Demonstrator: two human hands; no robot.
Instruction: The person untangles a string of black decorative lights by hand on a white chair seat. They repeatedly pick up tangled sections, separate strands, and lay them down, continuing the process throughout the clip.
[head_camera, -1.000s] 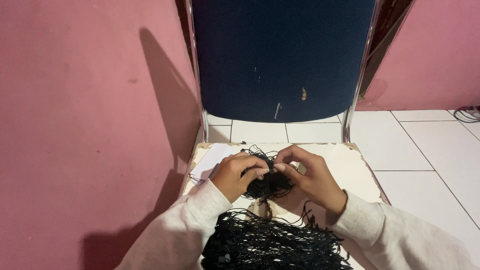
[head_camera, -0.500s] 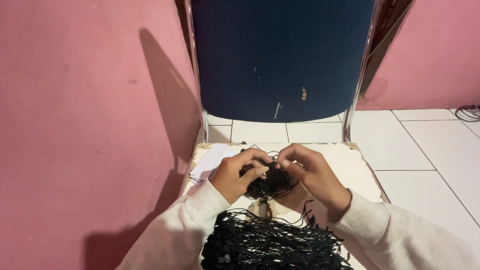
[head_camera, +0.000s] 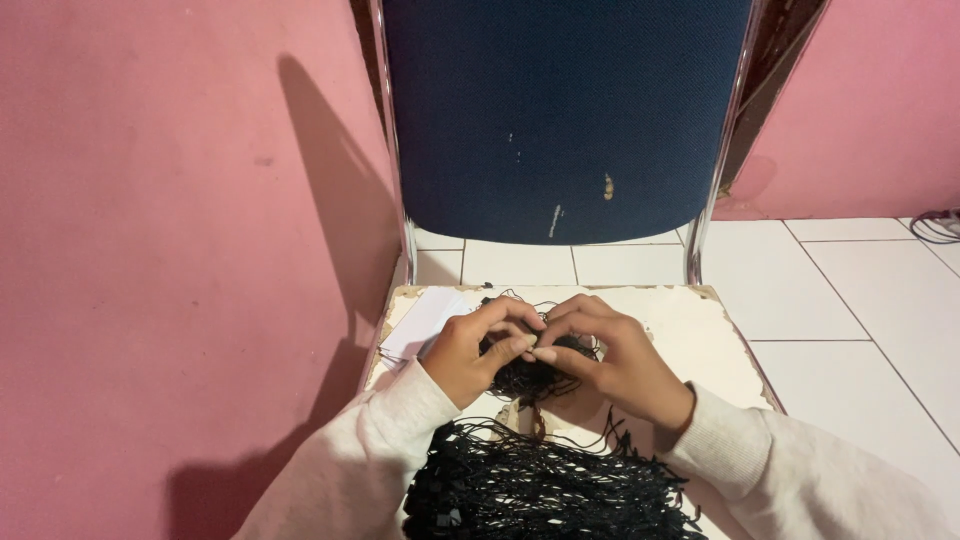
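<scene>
My left hand (head_camera: 470, 352) and my right hand (head_camera: 612, 358) meet over a worn cream chair seat (head_camera: 700, 330). Both pinch a small tangled clump of black string (head_camera: 530, 375) between thumbs and fingertips, which touch at the middle. Below the hands, close to me, lies a large heap of black strings (head_camera: 540, 485), partly cut off by the frame's bottom edge. White long sleeves cover both forearms.
The chair's dark blue backrest (head_camera: 565, 115) rises just beyond the seat, between metal tubes. A pink wall (head_camera: 180, 250) stands at the left and far right. White floor tiles (head_camera: 830, 290) lie to the right. A white sheet of paper (head_camera: 420, 325) rests on the seat's left part.
The hands have closed together, fingertips now touching over the clump, which sits more hidden beneath them. The heap of strings has not moved.
</scene>
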